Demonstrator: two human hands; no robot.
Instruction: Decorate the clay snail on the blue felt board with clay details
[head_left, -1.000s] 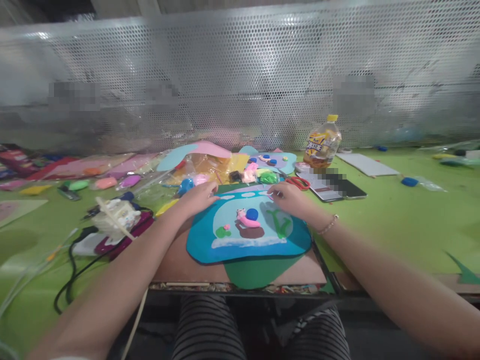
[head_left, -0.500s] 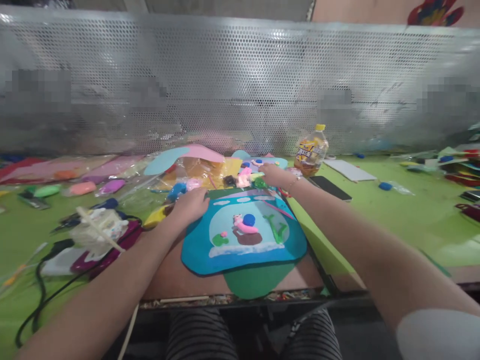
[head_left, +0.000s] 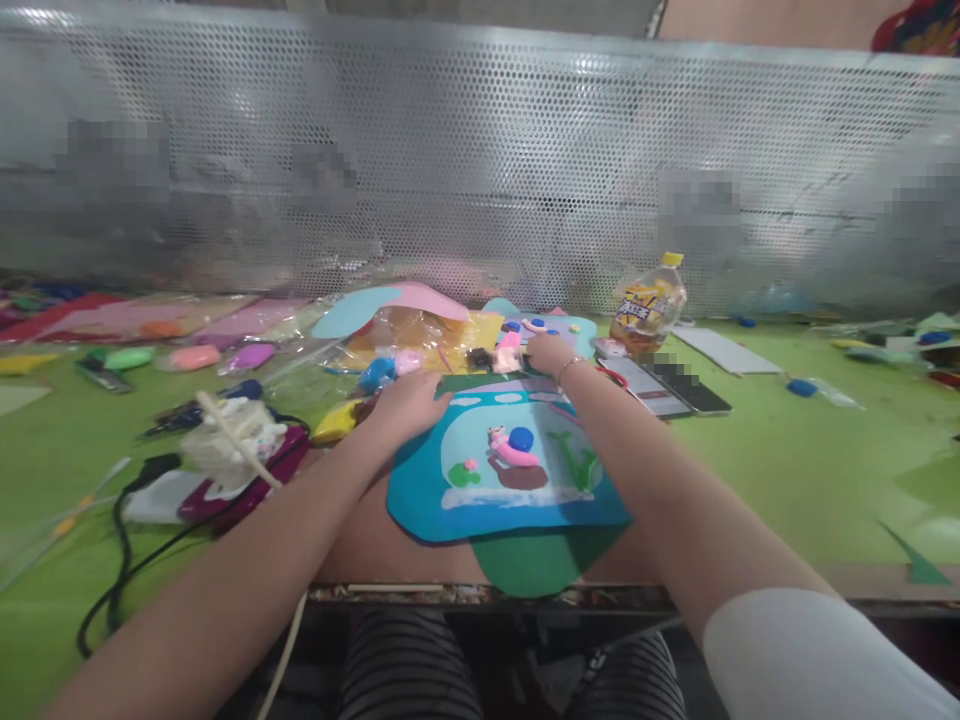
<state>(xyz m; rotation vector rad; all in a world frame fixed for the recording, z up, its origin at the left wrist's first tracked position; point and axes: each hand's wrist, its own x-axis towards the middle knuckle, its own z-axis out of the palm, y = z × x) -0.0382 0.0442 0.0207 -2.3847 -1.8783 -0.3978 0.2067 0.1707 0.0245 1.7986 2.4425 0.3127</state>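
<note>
In front of me lies a blue wavy-edged paper picture with a pink clay snail that has a blue shell, plus green clay plants and a white strip. My left hand rests at the picture's upper left edge, fingers extended and thumb apart. Beyond the top edge, my right hand reaches down with bent fingers beside the pink clay lumps. Its fingertips are partly hidden, and I cannot make out what is in them. A green paper piece sticks out from under the picture.
A drink bottle with a yellow cap stands at the back right, near a phone. On the left are a glue gun, black cables and bagged clay. A perforated metal screen runs along the back.
The view has swung slightly left, so things sit further right in the picture. My right hand has come down and nearer the clay lumps, covering the green one. My left hand stays at the picture's edge.
</note>
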